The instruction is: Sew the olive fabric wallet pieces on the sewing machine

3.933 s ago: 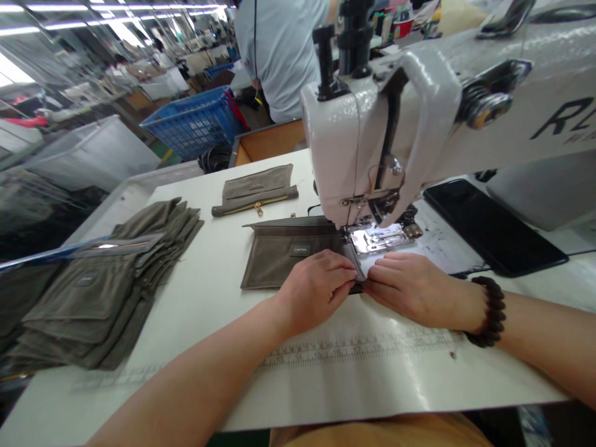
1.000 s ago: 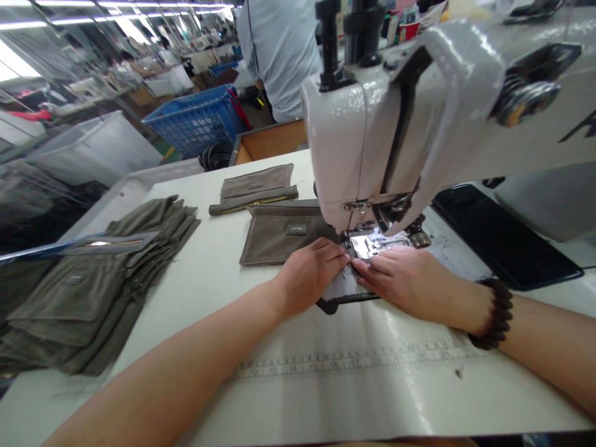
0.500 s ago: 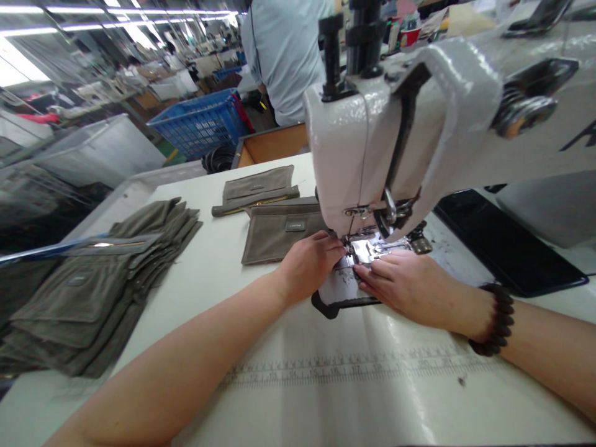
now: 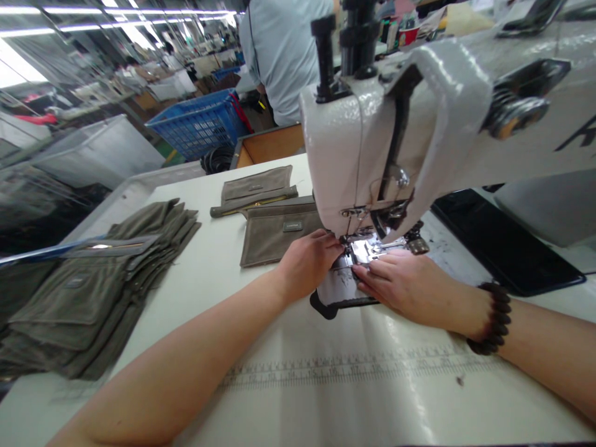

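Note:
My left hand (image 4: 311, 264) is at the needle of a white sewing machine (image 4: 335, 149), its fingers closed at the edge of an olive-brown fabric pouch (image 4: 267, 239) with a small label. The pouch lies flat to the left and its right part is hidden behind my hand and the machine head. Just right of the needle, my right hand (image 4: 405, 282) has its fingers bent together over the shiny metal needle plate (image 4: 338, 287). Whatever lies under those fingertips is too small and covered to make out. A dark beaded bracelet (image 4: 491, 318) circles the right wrist.
Behind the pouch lie a zipper strip (image 4: 256, 202) and another fabric panel (image 4: 256, 183). A pile of similar pouches (image 4: 74, 301) sits at the left. A black phone-like slab (image 4: 503, 242) rests right of the machine. Farther back are a blue crate (image 4: 198, 127) and a person (image 4: 284, 56).
The machine's metal thread lever has risen in its slot. The whole view has shifted slightly; both hands keep their places at the needle.

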A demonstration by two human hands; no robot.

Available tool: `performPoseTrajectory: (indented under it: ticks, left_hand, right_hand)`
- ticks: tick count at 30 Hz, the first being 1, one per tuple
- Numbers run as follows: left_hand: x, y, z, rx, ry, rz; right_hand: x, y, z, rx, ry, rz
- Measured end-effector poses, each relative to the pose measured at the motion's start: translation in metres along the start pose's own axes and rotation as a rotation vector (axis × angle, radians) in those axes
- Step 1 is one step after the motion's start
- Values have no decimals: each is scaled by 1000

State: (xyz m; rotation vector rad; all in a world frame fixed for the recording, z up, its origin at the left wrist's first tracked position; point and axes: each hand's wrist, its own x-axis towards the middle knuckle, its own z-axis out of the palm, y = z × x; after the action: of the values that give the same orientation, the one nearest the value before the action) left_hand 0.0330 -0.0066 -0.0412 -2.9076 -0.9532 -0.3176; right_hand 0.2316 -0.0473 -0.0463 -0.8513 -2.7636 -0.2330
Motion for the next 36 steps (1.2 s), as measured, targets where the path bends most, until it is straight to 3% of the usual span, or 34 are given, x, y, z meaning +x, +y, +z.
performPoseTrajectory:
  ticks: [8,12,16,20,27,36]
  left_hand:
    - [0,-13,-14,-79,-82,-31]
    - [-6,-14,-29,-45,-278,6]
    - [-12,4,-37,-10,-408,11]
    - [-10,21,-34,-2,-399,-13]
    - [-5,29,-34,-38,-327,25]
    - [1,33,-36,-75,-336,-30]
  right_hand:
    - [0,-1,-1,-18,42,-17]
    - [0,0,-2,-22,53,-14]
    - [-1,2,-1,-24,54,-36]
    - [-2,3,0,-41,14,-68]
    - [0,0,-9,-19,-92,-7]
    - [2,3,-10,12,-66,-7]
